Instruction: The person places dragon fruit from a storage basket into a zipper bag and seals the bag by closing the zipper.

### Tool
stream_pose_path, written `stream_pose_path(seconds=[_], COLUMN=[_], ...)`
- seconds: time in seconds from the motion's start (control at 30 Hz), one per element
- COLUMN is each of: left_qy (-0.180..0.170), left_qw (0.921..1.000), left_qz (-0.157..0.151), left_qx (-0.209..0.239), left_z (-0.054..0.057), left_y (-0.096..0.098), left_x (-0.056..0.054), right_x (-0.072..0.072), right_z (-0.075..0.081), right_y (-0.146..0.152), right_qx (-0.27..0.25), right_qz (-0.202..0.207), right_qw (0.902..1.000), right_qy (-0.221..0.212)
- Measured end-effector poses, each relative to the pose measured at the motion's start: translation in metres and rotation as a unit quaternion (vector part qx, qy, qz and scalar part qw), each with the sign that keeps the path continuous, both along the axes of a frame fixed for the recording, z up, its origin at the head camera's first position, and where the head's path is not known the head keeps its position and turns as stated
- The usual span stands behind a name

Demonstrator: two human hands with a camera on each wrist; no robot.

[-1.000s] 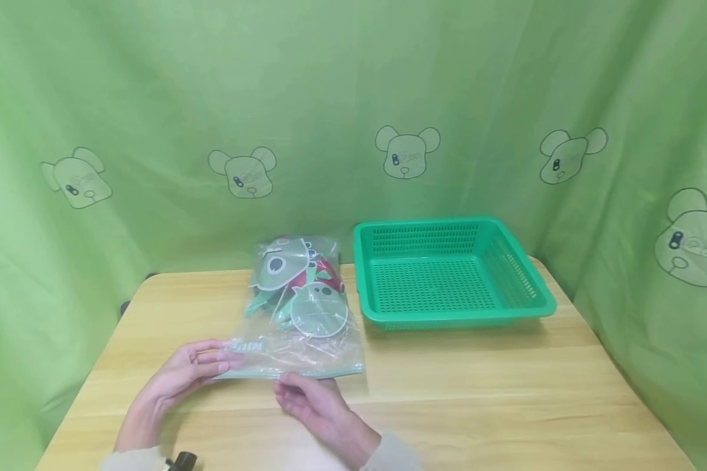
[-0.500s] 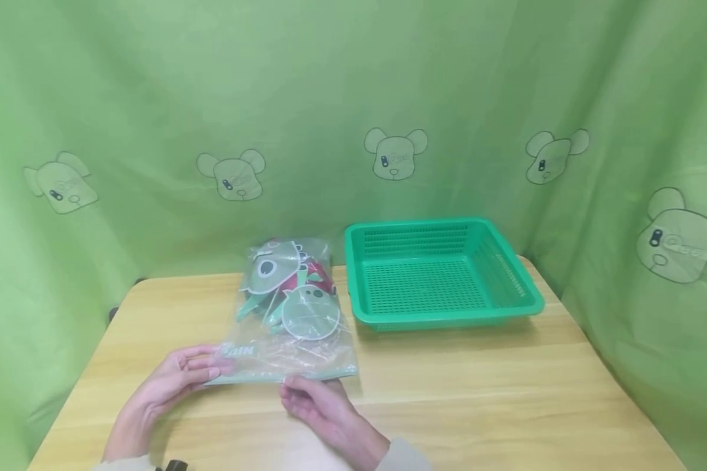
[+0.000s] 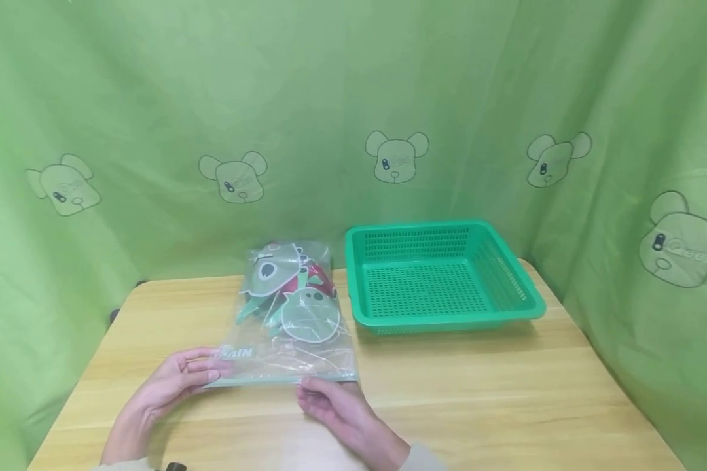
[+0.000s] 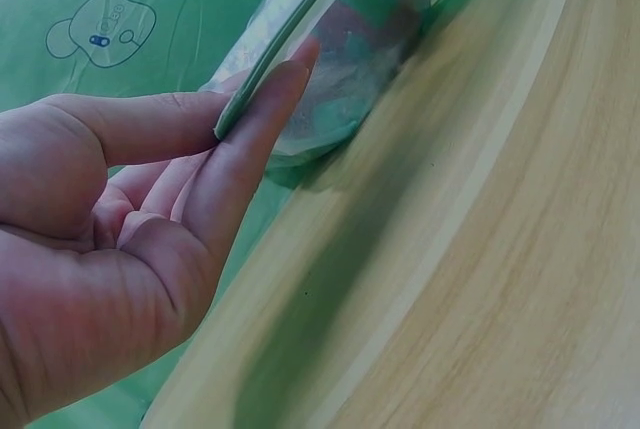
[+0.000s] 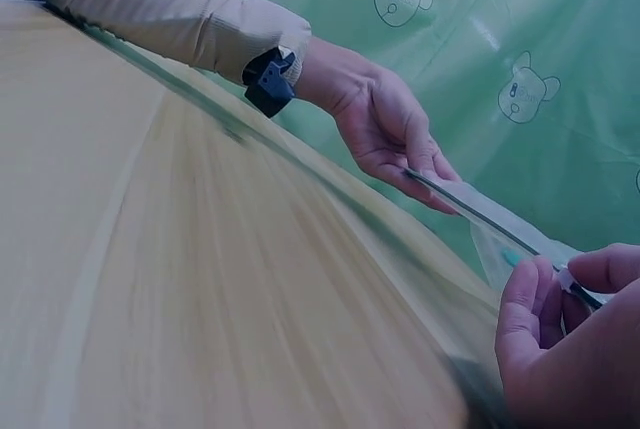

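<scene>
A clear zip bag (image 3: 283,360) lies on the table, its green-edged zip side toward me. Inside it are flat cartoon animal pieces, one with a big eye (image 3: 269,269) and one round-faced (image 3: 312,318), plus something red. At the bag's left front corner my left hand (image 3: 173,383) pinches the zip edge between thumb and fingers, with other fingers behind the plastic. My right hand (image 3: 347,415) pinches the small white zip slider (image 5: 566,279) right of the edge's middle. In the left wrist view the zip edge (image 4: 285,39) is raised above the wood.
A green perforated plastic basket (image 3: 448,320) stands to the right of the bag, near the table's back edge. Green curtain (image 3: 312,78) with printed bear heads surrounds the wooden table (image 3: 477,405) at the back and sides. A dark wrist device (image 5: 270,81) sits at the left cuff.
My right hand has moved to the right along the zip edge, pinching it. The left hand keeps its hold on the corner. The whole view has shifted slightly.
</scene>
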State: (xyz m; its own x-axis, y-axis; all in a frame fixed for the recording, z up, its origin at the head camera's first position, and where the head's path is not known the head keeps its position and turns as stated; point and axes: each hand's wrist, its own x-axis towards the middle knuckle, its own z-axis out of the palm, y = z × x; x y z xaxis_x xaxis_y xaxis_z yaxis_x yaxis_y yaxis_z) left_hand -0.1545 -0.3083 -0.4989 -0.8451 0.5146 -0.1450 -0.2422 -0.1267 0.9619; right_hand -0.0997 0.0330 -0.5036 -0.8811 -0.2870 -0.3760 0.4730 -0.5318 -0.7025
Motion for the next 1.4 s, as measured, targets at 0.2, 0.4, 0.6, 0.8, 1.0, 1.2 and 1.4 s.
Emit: stream_pose_path(seconds=[0.2, 0.4, 0.6, 0.8, 1.0, 1.2, 1.4], left_qy=[0.002, -0.002, -0.005, -0.005, 0.001, 0.001, -0.001], left_qw=[1.0, 0.9998, 0.9999, 0.9999, 1.0, 1.0, 0.9998], left_qz=[0.0, 0.002, 0.005, 0.001, 0.0, 0.004, 0.014], left_qx=[-0.007, -0.021, -0.014, -0.01, -0.009, -0.008, -0.012], left_z=[0.001, 0.002, 0.001, 0.0, -0.003, -0.004, -0.004], left_y=[0.0, 0.0, 0.0, -0.001, -0.003, -0.004, -0.004], left_x=[-0.002, 0.0, -0.001, 0.0, 0.0, -0.001, -0.001], right_x=[-0.002, -0.004, -0.003, -0.003, -0.004, -0.004, -0.006], right_z=[0.001, -0.001, -0.001, 0.0, -0.002, -0.004, -0.006], right_y=[0.009, 0.018, 0.026, 0.037, 0.05, 0.062, 0.071], right_qx=[0.004, 0.011, 0.032, 0.041, 0.051, 0.051, 0.054], right_qz=[0.001, 0.008, 0.01, 0.019, 0.021, 0.03, 0.038], right_qw=[1.0, 0.9998, 0.9993, 0.9985, 0.9979, 0.9977, 0.9973], right_qy=[0.006, 0.016, 0.016, 0.029, 0.036, 0.035, 0.033])
